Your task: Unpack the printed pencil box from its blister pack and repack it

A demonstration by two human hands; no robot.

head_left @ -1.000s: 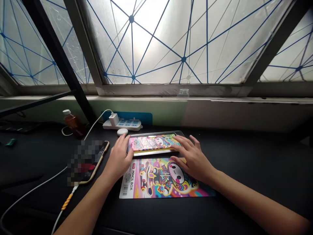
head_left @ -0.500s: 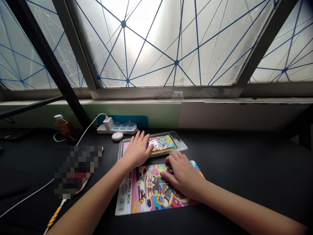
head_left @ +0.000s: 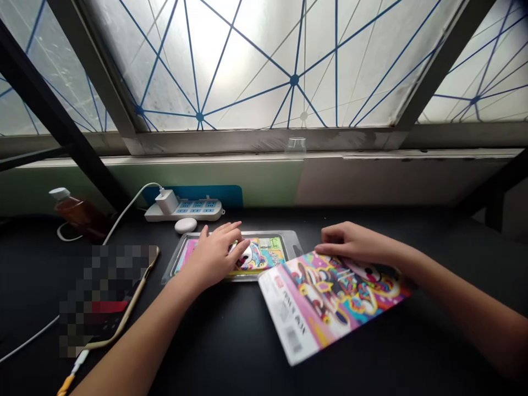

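Note:
My right hand [head_left: 358, 241] pinches the far edge of a colourful printed card [head_left: 338, 297] marked "PENCIL BOX". The card is tilted, with its white barcode strip toward the lower left. Over a clear plastic tray [head_left: 293, 243] rests my left hand [head_left: 218, 252], fingers spread. Inside the tray lies a brightly printed flat pencil box [head_left: 272, 252] with a cartoon picture; my left hand covers part of it. Whether that hand presses on the box or only hovers just above it, I cannot tell.
On the left lies a phone [head_left: 119, 308], partly blurred out, with a cable [head_left: 80, 360] plugged in. Behind stand a white power strip [head_left: 198, 209], a small white oval case [head_left: 185, 225] and a leaning bottle [head_left: 80, 214]. A window ledge [head_left: 214, 159] runs along the back.
My right hand has lifted the card off the table and moved it right, turning it. The left hand stays at the tray. The view has shifted slightly.

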